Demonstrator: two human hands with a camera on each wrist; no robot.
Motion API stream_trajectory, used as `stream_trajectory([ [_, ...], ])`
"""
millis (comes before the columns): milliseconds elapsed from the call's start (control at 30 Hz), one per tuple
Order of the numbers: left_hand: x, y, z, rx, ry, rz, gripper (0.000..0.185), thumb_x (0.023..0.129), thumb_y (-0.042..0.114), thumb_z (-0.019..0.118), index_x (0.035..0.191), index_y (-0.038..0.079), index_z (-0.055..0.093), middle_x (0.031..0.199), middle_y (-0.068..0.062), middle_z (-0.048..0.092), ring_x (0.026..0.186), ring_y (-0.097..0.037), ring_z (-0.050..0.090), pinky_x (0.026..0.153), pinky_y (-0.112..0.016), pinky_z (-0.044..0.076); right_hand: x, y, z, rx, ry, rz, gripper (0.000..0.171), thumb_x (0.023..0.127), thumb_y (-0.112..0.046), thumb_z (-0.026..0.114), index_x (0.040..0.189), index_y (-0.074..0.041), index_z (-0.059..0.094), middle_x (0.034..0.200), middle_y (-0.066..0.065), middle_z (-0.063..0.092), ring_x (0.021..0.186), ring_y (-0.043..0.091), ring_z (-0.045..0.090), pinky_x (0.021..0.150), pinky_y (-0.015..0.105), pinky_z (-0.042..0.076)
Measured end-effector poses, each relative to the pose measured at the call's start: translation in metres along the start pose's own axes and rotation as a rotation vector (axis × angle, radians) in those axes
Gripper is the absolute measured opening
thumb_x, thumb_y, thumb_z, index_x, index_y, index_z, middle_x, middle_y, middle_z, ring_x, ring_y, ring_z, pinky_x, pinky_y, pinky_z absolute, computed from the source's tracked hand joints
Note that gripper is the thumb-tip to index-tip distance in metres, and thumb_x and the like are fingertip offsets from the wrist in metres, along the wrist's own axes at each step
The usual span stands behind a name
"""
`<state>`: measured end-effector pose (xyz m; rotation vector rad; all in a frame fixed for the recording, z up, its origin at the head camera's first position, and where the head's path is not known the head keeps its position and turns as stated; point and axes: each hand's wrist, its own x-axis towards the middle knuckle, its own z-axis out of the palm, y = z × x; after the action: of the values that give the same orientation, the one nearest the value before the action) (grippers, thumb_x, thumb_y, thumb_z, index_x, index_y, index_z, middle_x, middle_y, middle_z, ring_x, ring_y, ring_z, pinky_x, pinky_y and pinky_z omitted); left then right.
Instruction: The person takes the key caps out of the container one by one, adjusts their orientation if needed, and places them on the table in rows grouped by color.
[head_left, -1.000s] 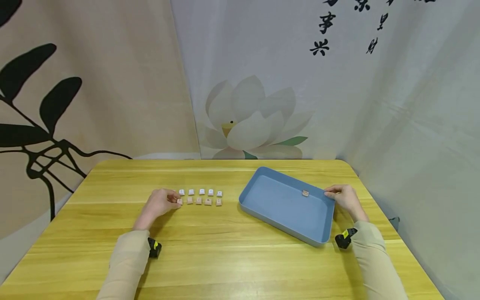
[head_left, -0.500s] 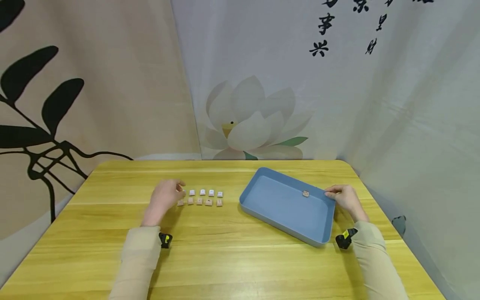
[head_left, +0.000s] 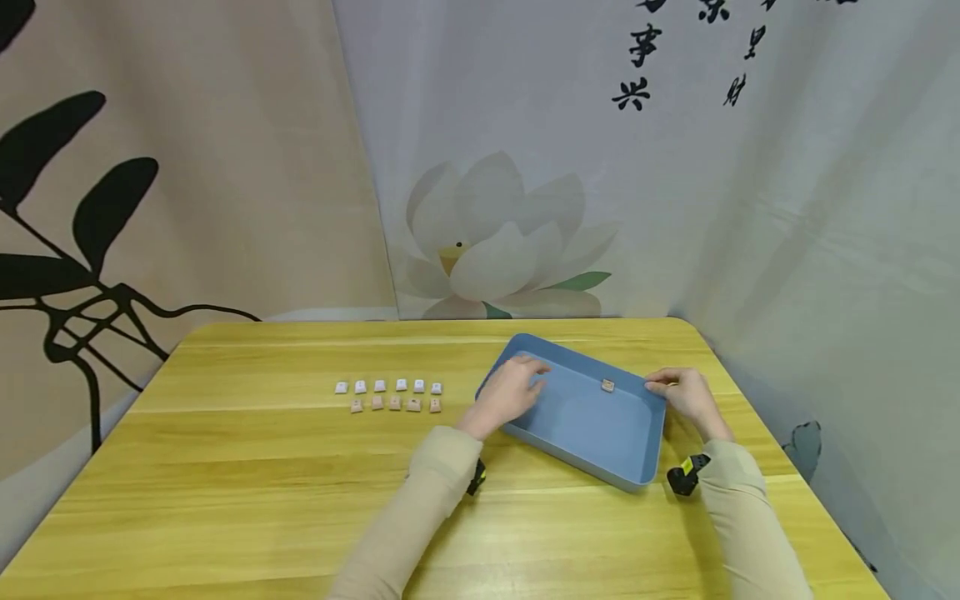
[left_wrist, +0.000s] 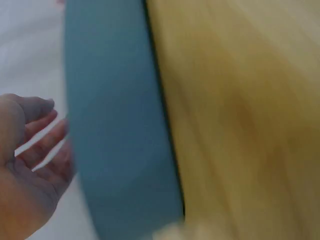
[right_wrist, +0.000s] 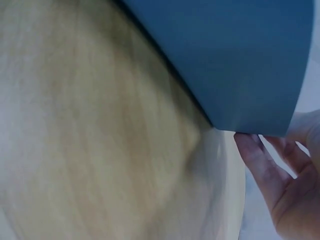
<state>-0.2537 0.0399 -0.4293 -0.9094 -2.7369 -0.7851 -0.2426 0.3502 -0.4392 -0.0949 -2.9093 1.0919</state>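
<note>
My left hand (head_left: pixel 508 390) is over the left end of a blue rectangular tray (head_left: pixel 592 427). In the left wrist view its fingers are loosely spread beside the tray wall (left_wrist: pixel 117 120), with nothing seen between them. With my right hand (head_left: pixel 684 396) I pinch the rim at the tray's far right corner; the right wrist view has fingers against the outside of the wall (right_wrist: pixel 240 65). A single small keycap (head_left: pixel 607 385) lies inside the tray. On the table left of the tray are a row of white keycaps (head_left: pixel 380 386) and a nearer row of pinkish keycaps (head_left: pixel 395 403).
Everything stands on a yellow wood-grain table (head_left: pixel 262 467). Behind it hangs a pale curtain (head_left: pixel 517 100) with a printed lotus and black characters. A black wrist camera (head_left: pixel 684 477) sits at my right sleeve.
My left hand has left the far-left keycaps and swung right to the tray, uncovering both rows. The right hand stays at the tray corner. The keycap in the tray has not moved.
</note>
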Motion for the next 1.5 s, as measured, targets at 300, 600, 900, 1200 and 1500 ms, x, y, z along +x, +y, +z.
stream_trajectory([
  [300,0.038,0.042,0.057,0.035,-0.289,-0.012,0.043,0.098,0.024,0.053,0.140,0.017,0.047,0.144,0.000,0.048,0.131,-0.016,0.048,0.104,-0.029,0.045,0.001,0.002,0.000,-0.010,0.011,0.005,0.024,0.093,-0.016,0.061,0.108,0.001,0.069,0.110,0.024,0.066,0.082,0.022,0.060,0.063,0.026,0.047],
  [600,0.055,0.054,0.080,0.230,-0.429,0.058,0.050,0.100,0.024,0.047,0.148,0.018,0.034,0.157,0.004,0.028,0.146,-0.013,0.023,0.118,-0.026,0.026,0.003,0.001,0.001,-0.004,0.009,0.007,0.025,0.093,-0.016,0.061,0.109,0.002,0.069,0.112,0.026,0.065,0.087,0.027,0.062,0.064,0.025,0.048],
  [900,0.056,0.052,0.078,0.331,-0.346,0.126,0.032,0.099,0.021,0.051,0.130,0.020,0.059,0.139,0.003,0.050,0.124,-0.012,0.053,0.100,-0.022,0.046,0.005,0.002,0.001,0.007,0.000,0.016,0.026,0.093,-0.017,0.062,0.109,0.001,0.069,0.112,0.025,0.066,0.082,0.021,0.059,0.063,0.025,0.047],
  [1200,0.049,0.044,0.067,0.262,-0.270,0.182,0.022,0.096,0.016,0.056,0.110,0.020,0.072,0.114,0.003,0.068,0.104,-0.011,0.064,0.085,-0.018,0.052,0.005,0.003,0.000,-0.020,0.008,-0.005,0.024,0.092,-0.016,0.062,0.107,0.001,0.070,0.112,0.024,0.067,0.088,0.023,0.060,0.066,0.025,0.046],
  [1500,0.037,0.033,0.055,-0.044,-0.204,0.195,0.019,0.092,0.011,0.061,0.109,0.009,0.070,0.105,-0.003,0.069,0.091,-0.009,0.064,0.073,-0.011,0.048,0.005,0.004,-0.001,-0.010,-0.004,-0.015,0.024,0.093,-0.016,0.061,0.108,0.001,0.069,0.112,0.025,0.065,0.086,0.024,0.059,0.065,0.026,0.047],
])
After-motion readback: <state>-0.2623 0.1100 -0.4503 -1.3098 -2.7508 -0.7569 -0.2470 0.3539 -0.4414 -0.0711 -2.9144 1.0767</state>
